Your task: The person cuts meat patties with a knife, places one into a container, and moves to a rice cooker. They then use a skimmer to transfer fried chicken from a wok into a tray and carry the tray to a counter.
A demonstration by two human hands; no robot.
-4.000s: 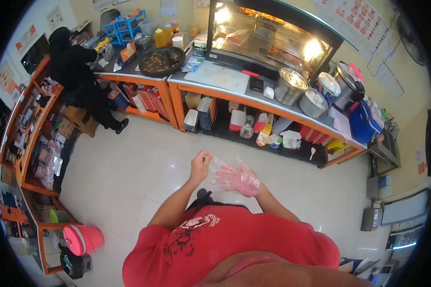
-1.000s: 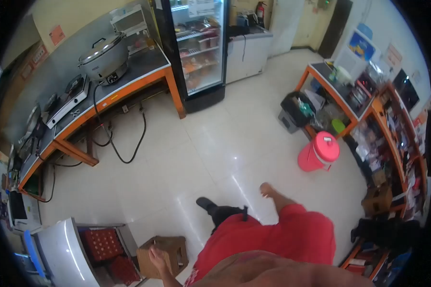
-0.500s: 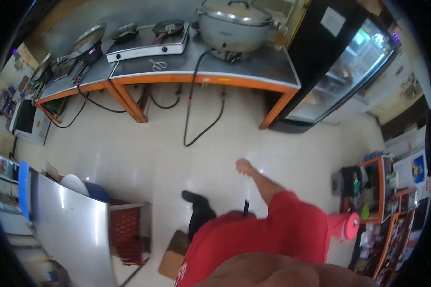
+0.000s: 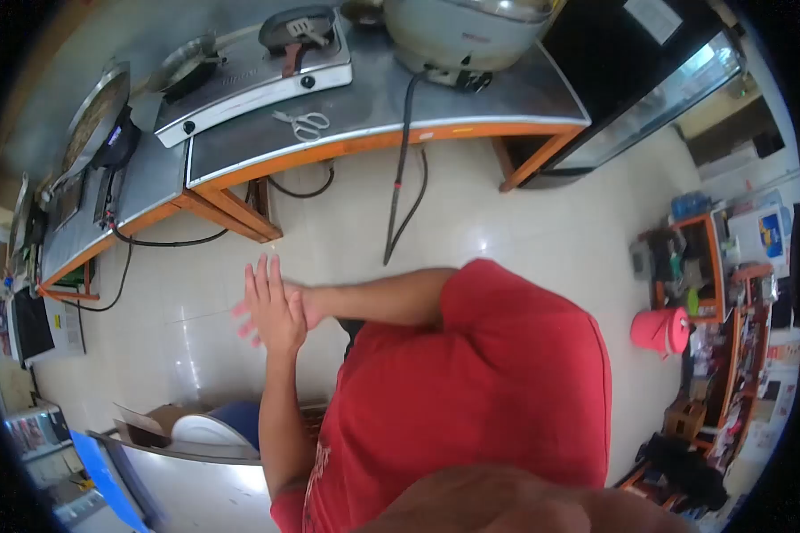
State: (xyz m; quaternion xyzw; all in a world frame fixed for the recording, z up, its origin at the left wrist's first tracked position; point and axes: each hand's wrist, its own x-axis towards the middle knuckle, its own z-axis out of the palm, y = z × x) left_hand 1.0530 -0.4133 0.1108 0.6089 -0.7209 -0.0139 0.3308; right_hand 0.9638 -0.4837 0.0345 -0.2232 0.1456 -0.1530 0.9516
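Left hand [image 4: 280,322], bare and straight-fingered, overlaps the spread-fingered right hand [image 4: 310,305].

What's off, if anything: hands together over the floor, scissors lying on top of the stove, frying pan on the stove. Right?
Not quite: the scissors aren't on the stove; they lie on the tabletop in front of it, as the head view shows. The left hand and right hand are together over the floor, and the frying pan is on the stove.
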